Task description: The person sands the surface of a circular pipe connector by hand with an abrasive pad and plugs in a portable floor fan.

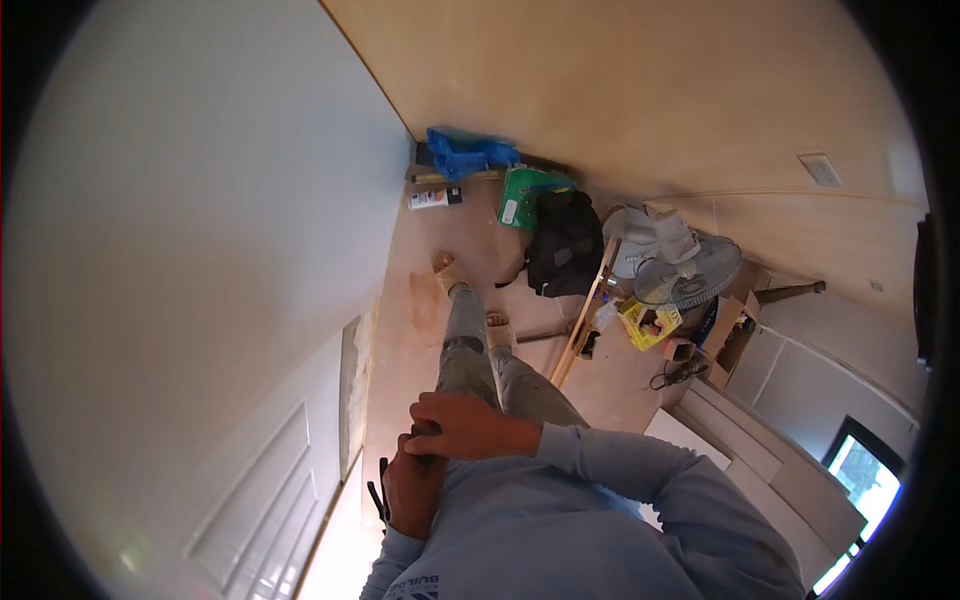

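In front of my waist my two hands meet. My left hand (412, 490) is closed, its fingers curled around a small dark thing (426, 430) whose kind I cannot make out. Over the top of it lies my right hand (465, 425), also closed, with its fingers bent down onto the same dark thing and touching the left hand. Much of what they hold is hidden by the fingers. A black strap-like piece (381, 490) shows beside my left wrist.
A white wall (200, 200) with a panelled door (260, 500) rises on the left. Ahead lie a spray can (435, 198), blue plastic (465, 155), a green box (520, 195) and a black backpack (565, 245). To the right are a wooden strip (580, 330), a fan (690, 275) and a yellow box (650, 325).
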`<action>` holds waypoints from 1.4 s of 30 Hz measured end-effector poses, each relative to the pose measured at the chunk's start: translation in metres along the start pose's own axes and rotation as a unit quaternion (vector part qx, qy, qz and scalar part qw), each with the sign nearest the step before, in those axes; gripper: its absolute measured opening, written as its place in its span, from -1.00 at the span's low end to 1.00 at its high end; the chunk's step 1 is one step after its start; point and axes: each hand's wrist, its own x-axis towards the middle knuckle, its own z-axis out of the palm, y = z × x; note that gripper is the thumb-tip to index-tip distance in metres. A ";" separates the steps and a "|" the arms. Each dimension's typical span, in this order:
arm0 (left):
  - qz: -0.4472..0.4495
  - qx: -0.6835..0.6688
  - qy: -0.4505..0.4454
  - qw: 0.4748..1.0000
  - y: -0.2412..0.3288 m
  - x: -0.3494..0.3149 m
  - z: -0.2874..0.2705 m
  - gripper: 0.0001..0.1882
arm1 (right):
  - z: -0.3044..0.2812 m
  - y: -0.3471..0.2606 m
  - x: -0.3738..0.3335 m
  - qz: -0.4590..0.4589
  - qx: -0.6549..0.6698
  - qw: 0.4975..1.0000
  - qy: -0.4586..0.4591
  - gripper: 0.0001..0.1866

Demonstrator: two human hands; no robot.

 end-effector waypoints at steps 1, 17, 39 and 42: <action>0.000 0.001 -0.003 1.000 0.004 0.019 -0.007 -0.50 | -0.009 0.003 0.016 0.002 0.002 1.000 0.001 -0.48; -0.146 0.056 -0.144 0.977 -0.025 0.223 0.042 -0.21 | -0.310 0.442 0.386 0.159 -0.387 0.888 0.192 -0.66; -0.217 0.073 -0.294 0.928 -0.015 0.289 0.032 -0.05 | -0.129 0.469 0.406 0.025 -0.221 0.971 0.090 -0.35; -0.228 0.096 -0.308 0.918 -0.018 0.292 0.033 -0.07 | -0.133 0.472 0.398 0.165 -0.212 0.963 -0.005 -0.33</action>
